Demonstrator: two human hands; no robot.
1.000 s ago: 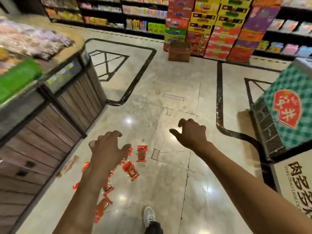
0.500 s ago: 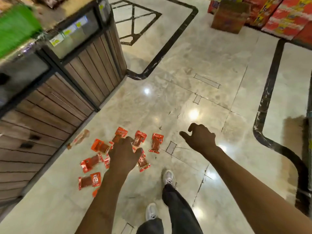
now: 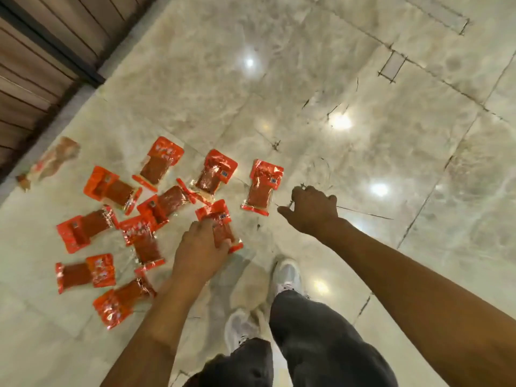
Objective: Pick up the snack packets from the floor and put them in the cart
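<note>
Several red snack packets lie scattered on the marble floor point(image 3: 307, 79), left of centre. My left hand point(image 3: 202, 248) is down on the nearest packet point(image 3: 219, 219), fingers closing over its lower half. My right hand point(image 3: 314, 209) hovers just right of another packet point(image 3: 264, 187), fingers curled and apart, holding nothing. More packets lie further left, such as one packet point(image 3: 110, 187) and another packet point(image 3: 83, 272). The cart is not in view.
A wooden-slatted display counter point(image 3: 36, 51) with a dark base fills the top left corner. A paler, brownish packet point(image 3: 54, 160) lies by its foot. My white shoes point(image 3: 286, 276) and dark trousers stand right below the packets.
The view has tilted down and closer to the floor. My left hand has dropped onto a packet and my right hand has come lower beside the rightmost packet.
</note>
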